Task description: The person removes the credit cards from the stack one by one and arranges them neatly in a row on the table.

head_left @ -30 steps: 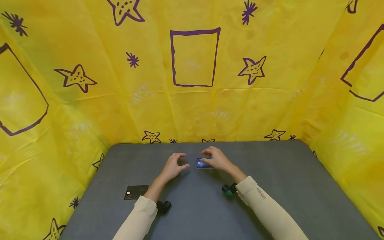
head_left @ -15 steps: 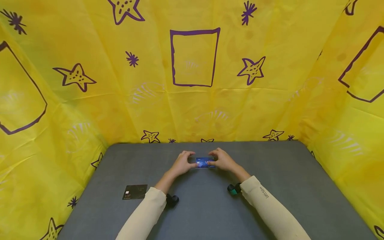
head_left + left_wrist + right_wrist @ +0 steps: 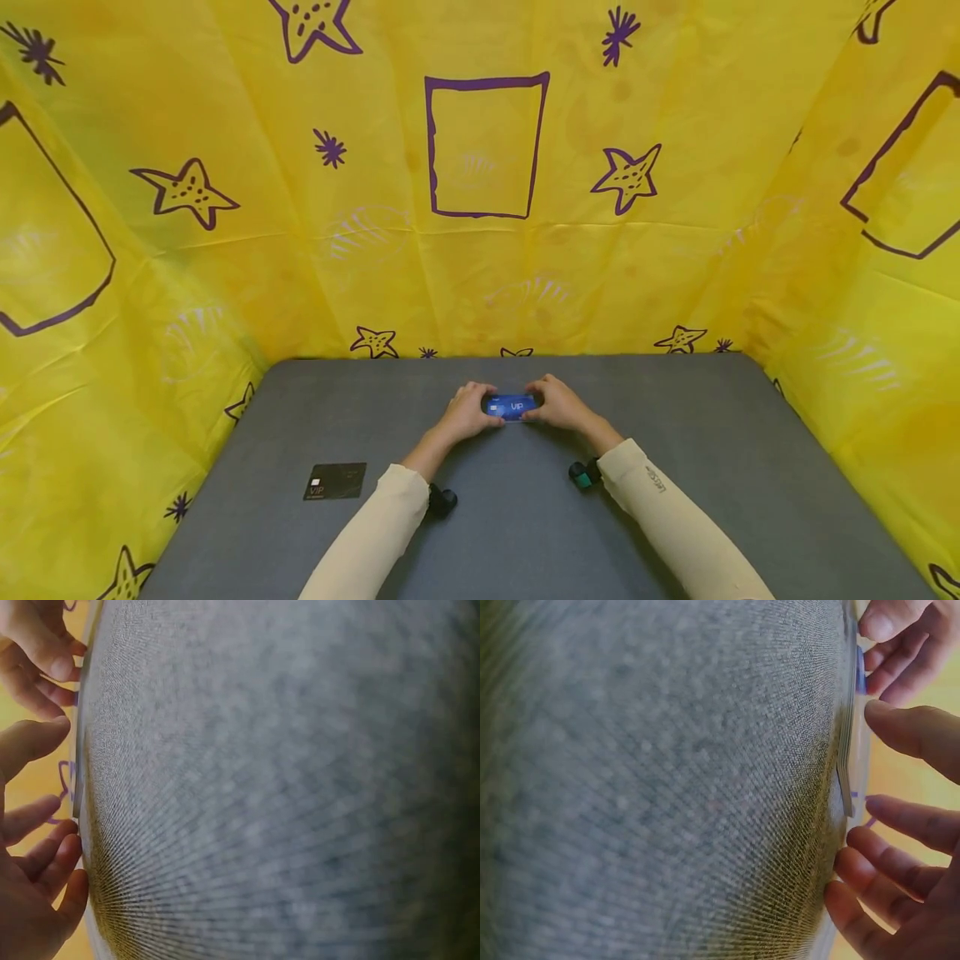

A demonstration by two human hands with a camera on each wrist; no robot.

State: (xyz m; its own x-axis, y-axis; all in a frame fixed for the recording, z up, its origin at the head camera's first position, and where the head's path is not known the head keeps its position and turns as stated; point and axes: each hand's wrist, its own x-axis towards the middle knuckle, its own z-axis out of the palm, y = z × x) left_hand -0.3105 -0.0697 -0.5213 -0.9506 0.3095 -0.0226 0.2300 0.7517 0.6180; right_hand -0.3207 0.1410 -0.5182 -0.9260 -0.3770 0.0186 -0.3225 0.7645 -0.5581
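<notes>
A blue bank-style card (image 3: 512, 407) marked VIP lies flat or nearly flat on the grey table, between the two hands in the head view. Its left end is framed by my left hand (image 3: 467, 410), thumb at the near edge and fingers at the far edge. The right hand (image 3: 558, 404) curls round the opposite end in the same way. Both wrist views show the left hand (image 3: 37, 832) and right hand (image 3: 904, 832) low at the table surface; the card is hardly visible there. Farther left rests a black VIP card (image 3: 335, 482), touched by neither hand.
The grey table (image 3: 510, 533) runs back to a yellow cloth wall (image 3: 480, 275) printed with purple starfish. Similar yellow cloth closes off the left and right sides. Dark wrist-worn devices show below both wrists.
My left hand has moved right to the blue card's left end. The right hand has shifted slightly right, uncovering the VIP lettering. Both thumbs now sit at the card's near edge.
</notes>
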